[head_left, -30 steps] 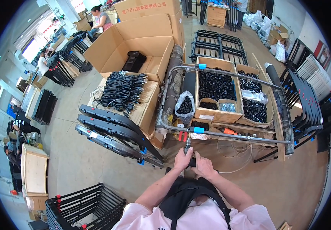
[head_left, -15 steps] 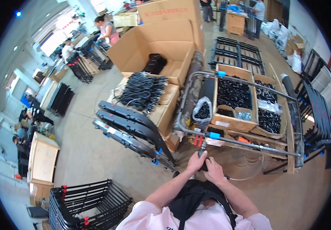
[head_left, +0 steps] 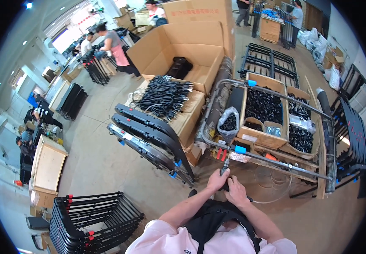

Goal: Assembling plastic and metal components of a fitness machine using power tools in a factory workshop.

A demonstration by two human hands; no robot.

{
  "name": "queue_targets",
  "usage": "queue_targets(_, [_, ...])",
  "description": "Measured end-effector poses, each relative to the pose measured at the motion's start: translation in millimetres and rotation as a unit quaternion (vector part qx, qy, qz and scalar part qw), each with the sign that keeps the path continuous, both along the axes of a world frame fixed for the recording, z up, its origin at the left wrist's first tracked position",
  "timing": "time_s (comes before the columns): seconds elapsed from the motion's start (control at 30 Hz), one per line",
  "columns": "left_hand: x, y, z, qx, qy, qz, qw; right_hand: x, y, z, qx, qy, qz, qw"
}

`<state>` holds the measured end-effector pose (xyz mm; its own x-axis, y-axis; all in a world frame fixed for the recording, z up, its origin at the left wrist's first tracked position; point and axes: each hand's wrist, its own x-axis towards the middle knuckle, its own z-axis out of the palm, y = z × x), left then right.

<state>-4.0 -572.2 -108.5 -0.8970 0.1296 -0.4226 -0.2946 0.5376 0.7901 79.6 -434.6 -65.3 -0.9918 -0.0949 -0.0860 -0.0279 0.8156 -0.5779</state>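
Both my hands meet low in the middle of the picture around a small dark tool (head_left: 225, 169) with a thin hose trailing off to the right. My left hand (head_left: 217, 181) wraps its lower body. My right hand (head_left: 236, 191) grips it from the right side. The tool's tip points up toward a grey metal tube frame (head_left: 276, 160) that lies across cardboard boxes just ahead of me. Blue and red clips sit on that frame near the tool.
Open cardboard boxes (head_left: 262, 108) hold black parts; a bundle of black cables (head_left: 164, 96) lies on another box. Black panels (head_left: 149, 135) lean at the left. Stacked black frames (head_left: 90, 220) stand lower left. A large open carton (head_left: 183, 51) and several people are farther back.
My view has shifted, so the boxes and frame sit further right and closer. Both hands stay together on the tool, close to the frame.
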Motion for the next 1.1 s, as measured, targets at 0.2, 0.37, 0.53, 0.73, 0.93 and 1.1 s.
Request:
queue_targets(0.2, [8.6, -3.3, -10.2, 0.047, 0.016, 0.036, 0.998, 5.6, 0.1, -2.3, -0.005, 0.028, 0.011, 1.000])
queue_targets(0.37, [22.5, 11.9, 2.9, 0.051, -0.024, 0.008, 0.998, 21.9, 14.4, -3.1, 0.012, -0.028, -0.016, 0.999])
queue_targets(0.53, [24.5, 26.9, -3.3, 0.058, -0.002, -0.011, 0.998, 25.8, 27.4, -4.4, 0.019, -0.022, -0.043, 0.999])
queue_targets(0.73, [23.8, 31.8, -4.0, 0.045, 0.014, -0.009, 0.999, 25.3, 34.9, 1.8, 0.017, -0.025, -0.034, 0.999])
queue_targets(0.93, [19.2, 34.7, -0.3, 0.037, -0.006, -0.010, 0.999, 23.7, 39.7, -0.4, 0.005, -0.008, -0.033, 0.999])
queue_targets(1.1, [15.3, 36.9, -8.0, 0.037, 0.006, -0.006, 0.999, 17.6, 43.6, -3.1, -0.006, -0.013, -0.034, 0.999])
